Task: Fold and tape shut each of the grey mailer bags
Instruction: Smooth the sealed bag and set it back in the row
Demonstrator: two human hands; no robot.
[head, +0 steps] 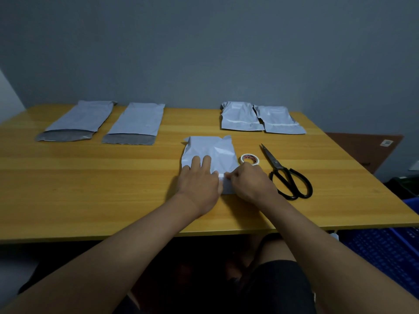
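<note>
At the near edge of the middle bag (209,152), a small white strip is pinched between the curled fingers of the right hand (250,182), right at the bag's folded end. Beside it, the left hand (199,181) is laid flat on the same bag, fingers straight and slightly spread, pressing the fold down; the two hands are almost touching. The bag itself (pale grey and crumpled) is set on the wooden table (90,189), a little right of centre and close to the person. Just to its right a roll of tape (250,159) is laid flat, partly hidden behind the right hand, and further right a pair of black-handled scissors (284,174) is placed with the blades pointing away. Along the far side of the table, two folded bags (260,117) are set side by side on the right, their edges overlapping, while two unfolded bags (102,121) are laid on the left, apart from each other, open flaps turned toward the person.
</note>
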